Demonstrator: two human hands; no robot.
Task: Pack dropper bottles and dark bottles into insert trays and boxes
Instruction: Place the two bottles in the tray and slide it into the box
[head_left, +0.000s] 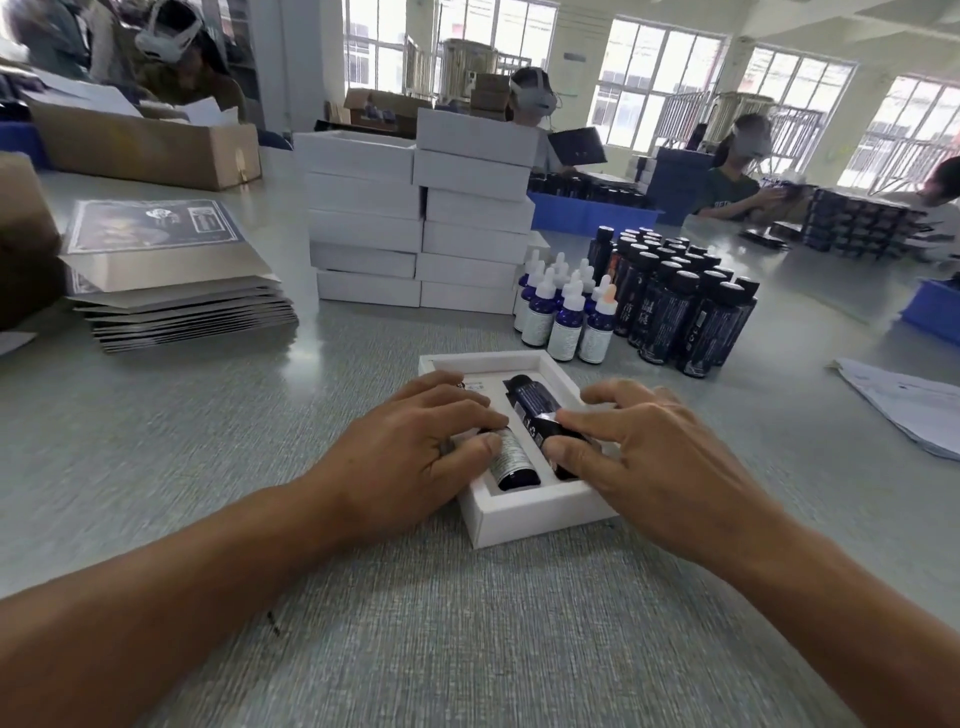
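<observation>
A white insert tray (524, 512) lies on the grey table in front of me. A blue dropper bottle (511, 460) lies in its left slot under the fingers of my left hand (415, 452), which presses on it. My right hand (634, 447) grips a dark bottle (535, 405) lying in the right slot, thumb and fingers around its lower end. Beyond the tray stand several upright dropper bottles (563, 312) with white caps and a block of several dark bottles (680, 301).
Two stacks of white boxes (421, 218) stand behind the tray. Flat printed sleeves (171, 280) are piled at the left, by cardboard cartons (145, 145). Papers (909, 405) and a blue bin (935, 309) lie at the right. Other people work at the far tables.
</observation>
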